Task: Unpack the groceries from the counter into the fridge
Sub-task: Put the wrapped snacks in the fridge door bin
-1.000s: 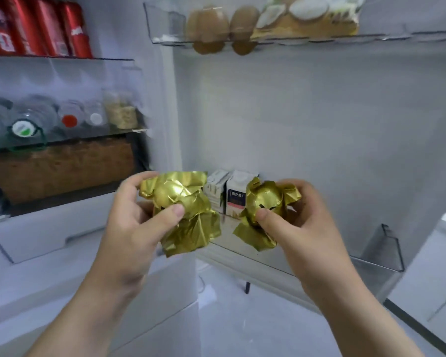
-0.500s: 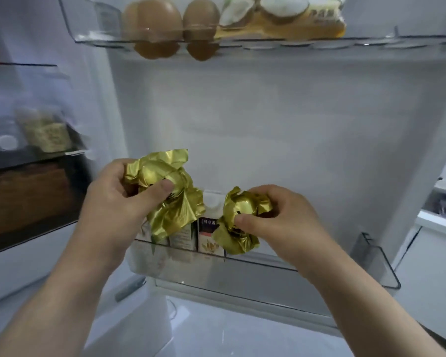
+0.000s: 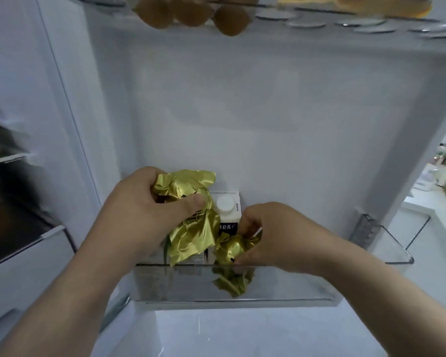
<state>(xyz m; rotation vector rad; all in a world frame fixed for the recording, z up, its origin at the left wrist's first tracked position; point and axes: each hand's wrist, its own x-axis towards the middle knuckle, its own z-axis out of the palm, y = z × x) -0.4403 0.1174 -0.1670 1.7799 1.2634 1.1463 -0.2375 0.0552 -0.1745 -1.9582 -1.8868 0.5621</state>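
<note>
The right hand [image 3: 276,233], gripping a gold foil packet [image 3: 232,249], has lowered it into the door bin [image 3: 294,292] right of the carton [image 3: 227,210], ready for release; the left hand [image 3: 139,210] grips the second packet [image 3: 191,228] just above.

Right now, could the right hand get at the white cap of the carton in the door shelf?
Probably yes. The cap is uncovered and lies close beside the right hand, with nothing between them. However, that hand grips a gold packet, so it should release it first.
</note>
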